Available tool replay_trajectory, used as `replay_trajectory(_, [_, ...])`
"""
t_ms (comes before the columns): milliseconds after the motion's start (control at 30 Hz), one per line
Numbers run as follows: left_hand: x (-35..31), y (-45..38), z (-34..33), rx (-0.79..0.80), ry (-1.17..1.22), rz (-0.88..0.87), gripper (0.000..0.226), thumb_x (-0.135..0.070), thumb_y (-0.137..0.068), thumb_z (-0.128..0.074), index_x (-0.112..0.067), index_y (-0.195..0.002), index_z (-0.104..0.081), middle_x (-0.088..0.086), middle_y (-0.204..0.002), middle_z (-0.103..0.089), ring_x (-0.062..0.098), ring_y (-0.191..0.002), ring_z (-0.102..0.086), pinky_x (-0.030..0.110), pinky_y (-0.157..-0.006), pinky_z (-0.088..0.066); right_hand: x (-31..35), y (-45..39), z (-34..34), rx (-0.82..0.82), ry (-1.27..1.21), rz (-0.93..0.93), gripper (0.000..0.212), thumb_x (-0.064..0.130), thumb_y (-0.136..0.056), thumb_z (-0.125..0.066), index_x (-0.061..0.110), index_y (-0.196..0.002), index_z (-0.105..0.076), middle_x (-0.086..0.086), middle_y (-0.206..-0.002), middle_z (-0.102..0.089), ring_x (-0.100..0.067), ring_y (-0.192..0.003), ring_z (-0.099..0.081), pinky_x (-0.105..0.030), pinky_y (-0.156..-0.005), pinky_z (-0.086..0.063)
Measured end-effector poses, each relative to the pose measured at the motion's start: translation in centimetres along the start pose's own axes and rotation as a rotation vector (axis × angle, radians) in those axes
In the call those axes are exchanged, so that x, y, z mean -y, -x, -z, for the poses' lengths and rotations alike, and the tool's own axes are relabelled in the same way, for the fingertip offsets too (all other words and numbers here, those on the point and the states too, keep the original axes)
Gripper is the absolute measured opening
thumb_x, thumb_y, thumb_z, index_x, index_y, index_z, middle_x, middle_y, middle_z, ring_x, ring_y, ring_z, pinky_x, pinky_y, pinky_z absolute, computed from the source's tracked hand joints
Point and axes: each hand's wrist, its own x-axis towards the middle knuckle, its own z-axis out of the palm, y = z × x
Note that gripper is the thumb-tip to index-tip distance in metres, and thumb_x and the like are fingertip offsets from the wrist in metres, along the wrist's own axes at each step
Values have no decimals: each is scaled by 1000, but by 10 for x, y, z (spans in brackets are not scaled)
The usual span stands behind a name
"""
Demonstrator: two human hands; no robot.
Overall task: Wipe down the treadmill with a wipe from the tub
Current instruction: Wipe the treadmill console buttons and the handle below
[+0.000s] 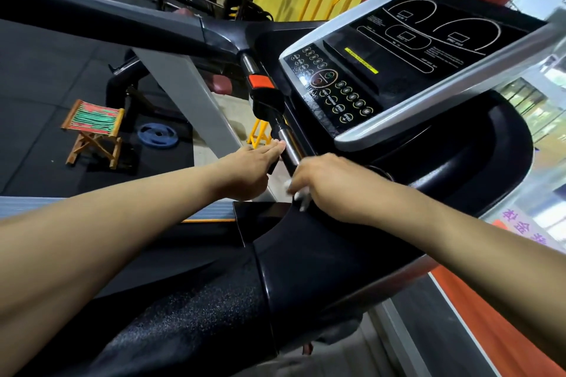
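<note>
The treadmill's black console (398, 70) with its silver rim tilts across the upper right. In front of it runs a chrome and black crossbar (286, 144) with an orange stop switch (260, 82). My left hand (248, 171) reaches to the bar, its thumb lying along the chrome part and its fingers hidden below. My right hand (330, 187) grips a crumpled white wipe (301, 196) against the near end of the bar, where it meets the black side handrail (306, 269). The tub is not in view.
A folding stool (93, 128) with a striped seat and a blue weight plate (157, 135) sit on the dark gym floor at left. Behind are weight racks and a yellow wall. A glass wall runs along the right.
</note>
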Motion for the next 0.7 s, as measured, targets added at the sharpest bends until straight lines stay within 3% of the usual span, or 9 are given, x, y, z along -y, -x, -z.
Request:
replay_trajectory(100, [1, 1, 1, -39, -18, -27, 71, 0, -98, -34, -11, -162, -4, 6, -171, -4, 25, -152, -20, 23, -112, -12, 16, 10, -9, 47, -17, 44, 23, 23, -101, -59, 31, -114, -76, 4, -118, -67, -21, -111, -63, -34, -88, -51])
replay_trajectory(200, [-1, -1, 3, -88, -78, -112, 70, -2, -97, -36, -13, -162, -13, 8, -170, -10, 25, -152, -24, 29, -116, -17, 2, 25, 4, -56, -137, -146, 24, 24, -96, -64, 39, -110, -76, 4, -112, -71, -21, -107, -67, -25, -81, -50])
replay_trajectory(300, [-10, -3, 4, -131, -94, -182, 70, -3, -94, -37, -26, -160, -28, 3, -169, -19, 29, -146, -33, 37, -118, -27, -5, 50, 5, -140, -267, -221, 38, 17, -91, -60, 50, -74, -70, 11, -88, -73, -10, -92, -69, -27, -82, -54])
replay_trajectory(333, [-14, -4, 4, -141, -108, -212, 69, -6, -93, -34, -27, -158, -34, 3, -167, -24, 29, -144, -36, 39, -117, -29, 1, 59, 3, -130, -298, -223, 39, 16, -92, -60, 48, -70, -69, 17, -81, -69, -1, -87, -67, -21, -80, -52])
replay_trajectory(400, [-23, -5, 1, -143, -153, -271, 68, -18, -86, -28, -27, -151, -46, 3, -161, -38, 30, -139, -43, 45, -112, -36, 11, 74, -4, -104, -312, -188, 31, 14, -93, -60, 39, -77, -70, 24, -76, -62, 8, -83, -61, -11, -78, -45])
replay_trajectory(433, [-28, -5, 1, -127, -174, -287, 70, -23, -82, -27, -26, -148, -51, 2, -157, -43, 30, -137, -46, 48, -109, -38, 11, 77, -6, -128, -302, -179, 23, 18, -95, -60, 35, -82, -69, 22, -79, -64, 5, -85, -61, -14, -79, -47])
replay_trajectory(500, [-34, -5, 0, -99, -208, -311, 71, -27, -79, -27, -23, -144, -55, 3, -151, -49, 30, -135, -48, 48, -107, -39, -3, 79, -7, -186, -264, -266, 15, 26, -98, -57, 28, -95, -71, 9, -93, -72, -13, -96, -68, -31, -86, -54])
replay_trajectory(567, [-38, -3, 2, -101, -201, -331, 71, -24, -77, -27, -19, -140, -58, 7, -147, -53, 33, -132, -51, 49, -106, -40, -15, 85, -7, -179, -235, -380, 25, 18, -96, -49, 22, -104, -72, -3, -104, -73, -28, -106, -67, -40, -88, -54])
replay_trajectory(700, [-39, 1, 4, -176, -132, -354, 69, -31, -82, -21, -16, -135, -62, 11, -132, -64, 38, -115, -61, 48, -94, -49, -1, 114, -14, -284, -283, -273, 43, 20, -88, -36, 21, -112, -72, 11, -115, -72, -4, -111, -64, -30, -94, -51])
